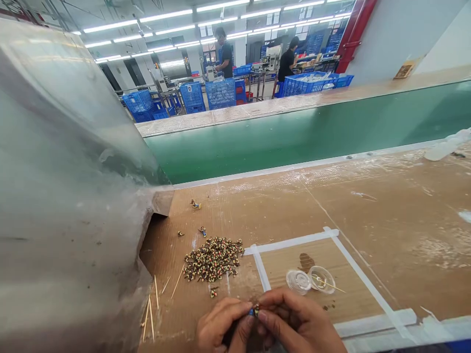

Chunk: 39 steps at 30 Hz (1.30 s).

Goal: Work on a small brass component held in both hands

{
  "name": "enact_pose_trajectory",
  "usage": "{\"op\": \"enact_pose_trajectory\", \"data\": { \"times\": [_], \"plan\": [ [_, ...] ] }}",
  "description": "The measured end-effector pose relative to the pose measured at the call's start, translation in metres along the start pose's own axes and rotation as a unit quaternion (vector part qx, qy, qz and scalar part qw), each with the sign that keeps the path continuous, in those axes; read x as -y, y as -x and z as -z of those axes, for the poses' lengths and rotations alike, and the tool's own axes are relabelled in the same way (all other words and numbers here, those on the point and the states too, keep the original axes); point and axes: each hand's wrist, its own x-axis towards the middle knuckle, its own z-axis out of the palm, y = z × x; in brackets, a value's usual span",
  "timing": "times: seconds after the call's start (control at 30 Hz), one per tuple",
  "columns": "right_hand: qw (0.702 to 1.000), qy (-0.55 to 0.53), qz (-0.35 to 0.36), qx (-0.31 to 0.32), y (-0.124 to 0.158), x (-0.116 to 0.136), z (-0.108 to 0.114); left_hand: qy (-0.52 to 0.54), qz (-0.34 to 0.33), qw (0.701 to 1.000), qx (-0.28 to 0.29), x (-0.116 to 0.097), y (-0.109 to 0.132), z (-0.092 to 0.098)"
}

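Observation:
At the near edge of the table, my left hand (223,324) pinches a tiny blue figurine piece (251,312) between thumb and forefinger. My right hand (296,321) grips a tiny dark and yellowish figurine piece (256,310) right against it; fingertips partly cover both. Beyond my hands lies a heap of small painted figurine parts (213,259), dark and yellow with red specks. One loose part (214,292) rests just in front of the heap. Farther back are a small blue-and-dark figurine (202,231) and another with blue and yellow (196,205).
Right of the heap, white tape (296,241) frames a patch of cardboard. Inside it sit a clear cup (322,280) with a toothpick and its lid (298,282). Toothpicks (151,314) lie beside a large metal housing (73,196) at left. A green belt (257,142) runs behind.

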Motion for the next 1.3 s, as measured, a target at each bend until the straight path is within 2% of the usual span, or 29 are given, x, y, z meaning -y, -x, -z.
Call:
{"op": "enact_pose_trajectory", "data": {
  "times": [0.13, 0.33, 0.47, 0.57, 0.73, 0.8, 1.0, 1.17, 1.3],
  "plan": [
    [0.995, 0.087, 0.049, 0.001, 0.000, -0.002, 0.005, 0.003, -0.044, 0.998, 0.055, 0.001, -0.003, 0.008],
    [0.959, 0.225, 0.165, 0.048, -0.001, 0.003, 0.013, 0.008, -0.006, 0.999, 0.045, -0.006, -0.002, 0.003],
    [0.948, 0.238, 0.203, 0.049, -0.001, 0.003, 0.011, 0.009, -0.010, 0.999, 0.050, -0.011, -0.005, 0.003],
    [0.953, 0.225, 0.201, 0.035, 0.001, -0.001, 0.008, -0.008, 0.005, 0.997, 0.070, -0.012, -0.004, 0.002],
    [0.952, 0.242, 0.186, 0.029, 0.002, -0.002, 0.009, -0.015, 0.036, 0.998, 0.040, -0.009, 0.004, -0.008],
    [0.948, 0.253, 0.188, 0.036, 0.002, 0.000, 0.010, -0.012, 0.047, 0.998, 0.047, -0.009, 0.005, -0.009],
    [0.952, 0.249, 0.166, 0.064, -0.001, 0.001, 0.013, 0.013, 0.086, 0.995, 0.052, -0.009, 0.006, -0.005],
    [0.981, 0.168, 0.089, 0.035, 0.003, 0.000, 0.012, 0.033, 0.118, 0.992, 0.042, -0.015, 0.003, -0.003],
    [0.968, 0.225, 0.097, 0.059, 0.002, 0.006, 0.011, 0.042, 0.099, 0.994, 0.030, -0.014, -0.002, 0.000]
  ]
}}
